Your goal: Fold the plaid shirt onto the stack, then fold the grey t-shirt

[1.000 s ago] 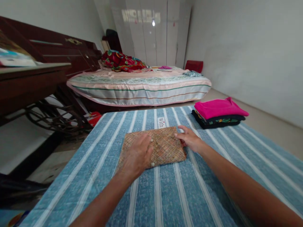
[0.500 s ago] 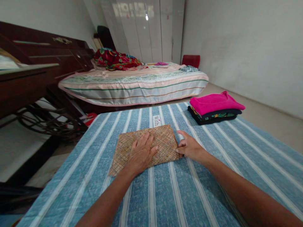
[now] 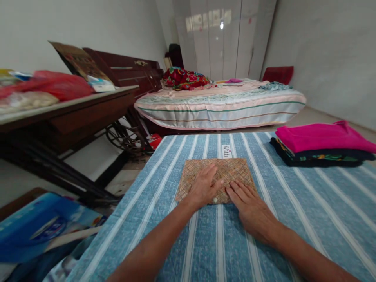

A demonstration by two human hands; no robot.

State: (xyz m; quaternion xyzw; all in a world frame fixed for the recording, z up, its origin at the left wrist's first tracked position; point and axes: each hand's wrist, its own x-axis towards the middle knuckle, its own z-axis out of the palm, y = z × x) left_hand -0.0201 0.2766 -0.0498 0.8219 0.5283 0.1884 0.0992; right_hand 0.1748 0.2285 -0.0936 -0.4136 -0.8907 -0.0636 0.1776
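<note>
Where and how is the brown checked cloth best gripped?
Probably by the left and right edges of the cloth, left hand and right hand slipping under from opposite sides, since it lies flat and roughly rectangular on the striped cover.

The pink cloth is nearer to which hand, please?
The right hand: it touches the checked cloth, to the left of the pink cloth; the left hand, on the checked cloth, is farther left.
</note>
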